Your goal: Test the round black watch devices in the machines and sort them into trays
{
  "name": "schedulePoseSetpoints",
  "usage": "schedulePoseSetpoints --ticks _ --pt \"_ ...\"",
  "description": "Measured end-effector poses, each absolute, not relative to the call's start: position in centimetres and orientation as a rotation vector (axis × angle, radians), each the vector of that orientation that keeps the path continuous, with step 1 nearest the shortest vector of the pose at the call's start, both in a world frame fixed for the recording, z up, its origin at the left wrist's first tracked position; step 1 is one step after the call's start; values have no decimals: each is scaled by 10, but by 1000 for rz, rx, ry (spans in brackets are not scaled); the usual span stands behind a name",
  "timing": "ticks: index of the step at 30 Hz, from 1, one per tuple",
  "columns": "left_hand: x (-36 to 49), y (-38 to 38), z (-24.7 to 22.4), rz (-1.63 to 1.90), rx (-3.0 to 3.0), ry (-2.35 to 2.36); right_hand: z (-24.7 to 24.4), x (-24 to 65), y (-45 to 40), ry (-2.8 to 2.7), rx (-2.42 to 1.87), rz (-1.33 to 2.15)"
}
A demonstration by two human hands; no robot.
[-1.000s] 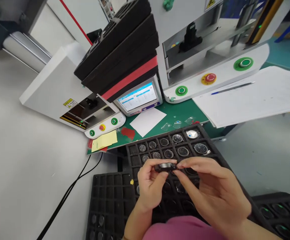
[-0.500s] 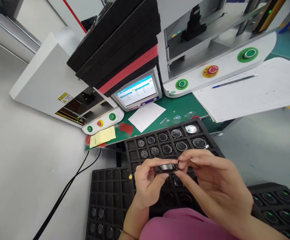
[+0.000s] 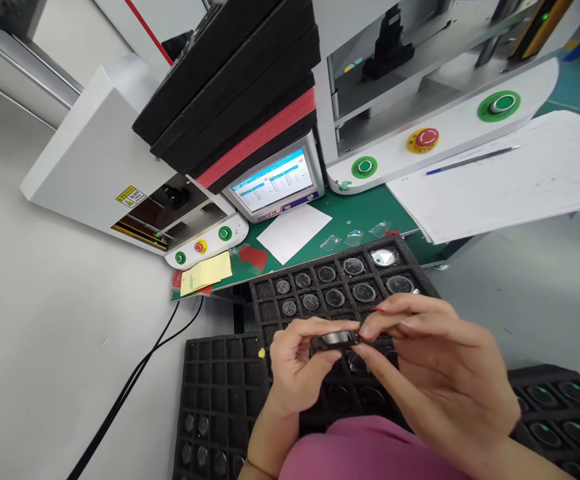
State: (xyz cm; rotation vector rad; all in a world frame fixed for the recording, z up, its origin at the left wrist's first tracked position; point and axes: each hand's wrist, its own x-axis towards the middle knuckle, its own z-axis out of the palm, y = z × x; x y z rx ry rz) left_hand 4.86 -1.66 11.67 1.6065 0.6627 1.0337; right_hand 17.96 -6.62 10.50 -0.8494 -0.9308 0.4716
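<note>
My left hand [image 3: 297, 367] pinches a dark watch case [image 3: 337, 339] between thumb and fingers, its shiny metallic side turned toward me. At the case's right edge, the thumb and index finger of my right hand [image 3: 435, 367] close on it, while the other fingers are bent above. Both hands are over a black foam tray [image 3: 265, 310] with square compartments. Round watch faces [image 3: 335, 297] sit in several of its compartments. One piece [image 3: 384, 258] in the far right corner is bright silver with a blue dot. My hands hide the tray's near middle.
Behind the tray, a green bench [image 3: 355, 210] carries a small monitor [image 3: 275, 183], two white machines [image 3: 450, 147] with buttons, stacked black foam trays [image 3: 235, 87], and papers with a pen [image 3: 473, 161]. Other foam trays lie lower left [image 3: 220, 380] and lower right [image 3: 560, 407]. Black cables [image 3: 135, 373] hang at left.
My right hand has shifted slightly right, and its upper fingers have lifted a little. The watch case stays in my left hand, moved marginally right.
</note>
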Motion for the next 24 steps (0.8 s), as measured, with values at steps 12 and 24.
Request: schedulePoseSetpoints --ticks 12,24 --pt "48 -15 115 1009 1612 666 103 189 -67 -1025 -847 578" --pt "51 -15 117 1052 1664 753 102 179 -61 -868 -943 297"
